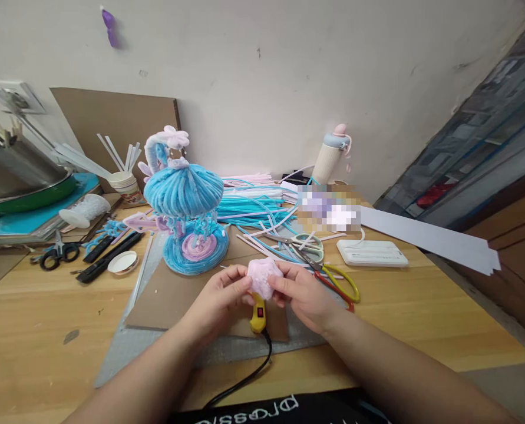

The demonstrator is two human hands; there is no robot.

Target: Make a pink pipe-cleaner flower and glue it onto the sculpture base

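Wood tbl (421,318) spanning lower view; blue fuzzy craft (183,191) standing back L; I'm holding L hand (224,294) + R hand (309,297) above yellow tool (257,324), both clamping opp. edges of pink fuzzy pc (261,275) sitting betw. them nr ctr

open for a hand across the right side of the tabletop (425,312), from the white slab device (372,253) to the near right corner. open also at the near left corner, left of the gray mat (127,347). closed off between left hand (227,290) and right hand (304,294) by the pink fluffy piece (263,278). blocked toward the far edge by the tall blue model (182,191) and loose strips (250,209). hemmed in just beyond the right wrist by yellow-and-red scissors (342,274). crossed toward the middle of the near edge by a black cord (270,345). crowded at the far left corner by metal pot (27,171) and spool (84,211).
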